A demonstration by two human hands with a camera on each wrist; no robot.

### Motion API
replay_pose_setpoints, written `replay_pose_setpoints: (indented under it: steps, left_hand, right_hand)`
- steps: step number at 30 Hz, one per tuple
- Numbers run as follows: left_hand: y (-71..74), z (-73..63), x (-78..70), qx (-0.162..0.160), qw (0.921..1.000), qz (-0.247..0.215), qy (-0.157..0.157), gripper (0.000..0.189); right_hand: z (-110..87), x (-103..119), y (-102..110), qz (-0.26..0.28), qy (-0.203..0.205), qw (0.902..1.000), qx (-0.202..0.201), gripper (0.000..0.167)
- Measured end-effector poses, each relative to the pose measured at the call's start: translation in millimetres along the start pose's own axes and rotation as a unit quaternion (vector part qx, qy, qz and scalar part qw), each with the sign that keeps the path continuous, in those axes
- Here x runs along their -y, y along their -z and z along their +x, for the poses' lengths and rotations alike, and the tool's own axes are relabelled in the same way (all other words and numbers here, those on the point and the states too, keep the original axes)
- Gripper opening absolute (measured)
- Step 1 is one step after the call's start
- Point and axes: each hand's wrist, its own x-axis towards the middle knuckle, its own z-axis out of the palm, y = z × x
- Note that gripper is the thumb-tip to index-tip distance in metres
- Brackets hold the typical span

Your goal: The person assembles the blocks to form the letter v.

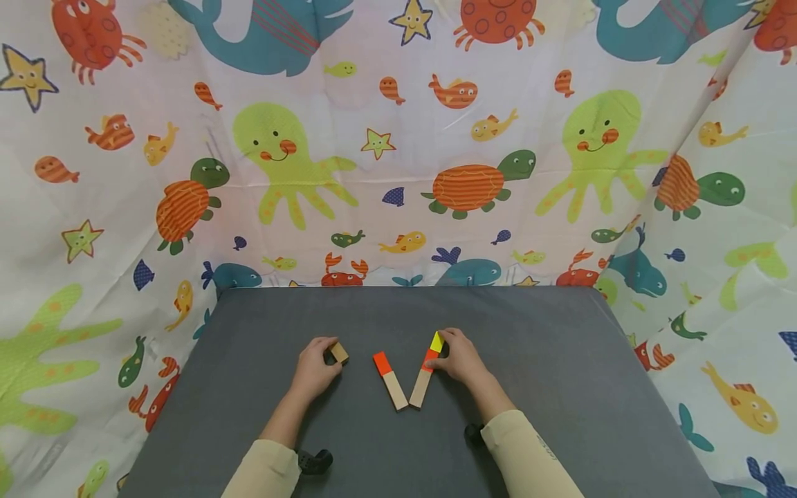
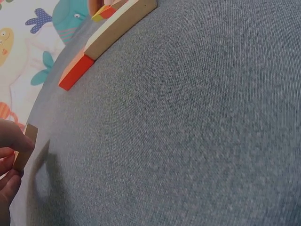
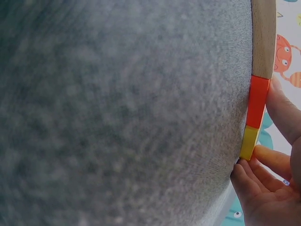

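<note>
My left hand [image 1: 314, 368] pinches a small plain wooden block [image 1: 339, 353] between thumb and fingers, left of the other blocks. In the left wrist view this wooden block [image 2: 29, 141] is held on edge close to the table. Two lines of blocks form a V: on its left, a red block [image 1: 382, 363] above a long wooden block [image 1: 395, 391]; on its right, a long wooden block [image 1: 420, 389], a red block [image 3: 258, 101] and a yellow triangular block [image 1: 437, 342]. My right hand [image 1: 461, 356] holds the yellow block by its far end, thumb beside the red one.
The blocks lie on a grey cloth-covered table [image 1: 529, 325]. A curtain [image 1: 398, 200] printed with sea animals hangs behind it and along both sides. Dark straps or devices [image 1: 315, 462] sit at the wrists, below the sleeves.
</note>
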Motion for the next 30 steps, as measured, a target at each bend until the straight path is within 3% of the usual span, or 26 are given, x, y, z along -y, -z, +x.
replay_pose_setpoints:
  steps: [30]
  left_hand:
    - [-12.5, 9.2, -25.1, 0.007, 0.9997, -0.009, -0.021, 0.059]
  right_hand:
    - [0.1, -1, 1, 0.001, 0.003, 1.0, -0.002, 0.082]
